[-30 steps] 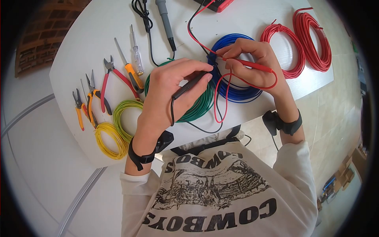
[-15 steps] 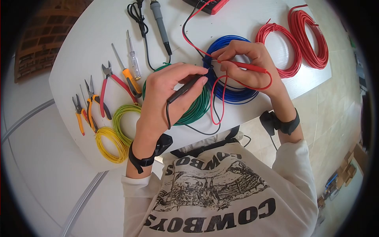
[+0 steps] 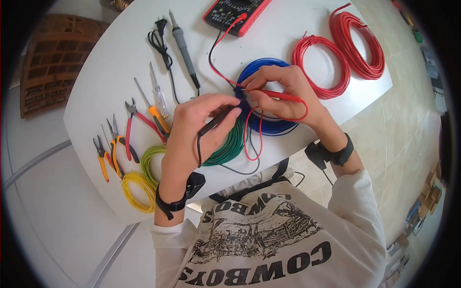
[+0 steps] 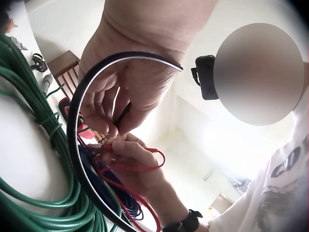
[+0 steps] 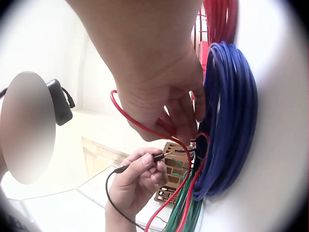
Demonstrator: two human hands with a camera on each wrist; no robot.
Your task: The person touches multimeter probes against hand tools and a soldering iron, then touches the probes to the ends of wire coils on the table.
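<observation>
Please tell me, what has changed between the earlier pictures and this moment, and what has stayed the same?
Mainly the head camera shifted: everything sits lower in view and the red multimeter now shows more fully. Nothing was picked up or released. The left hand still holds the black probe, the right hand still holds the red probe, tips together at the blue wire coil. The tools and other coils lie as before.

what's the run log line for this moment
left hand: holds black probe | right hand: holds red probe | tips: at blue wire coil

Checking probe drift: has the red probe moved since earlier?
No: the red probe stays with its tip at the blue coil, left edge; the camera shifted.
</observation>
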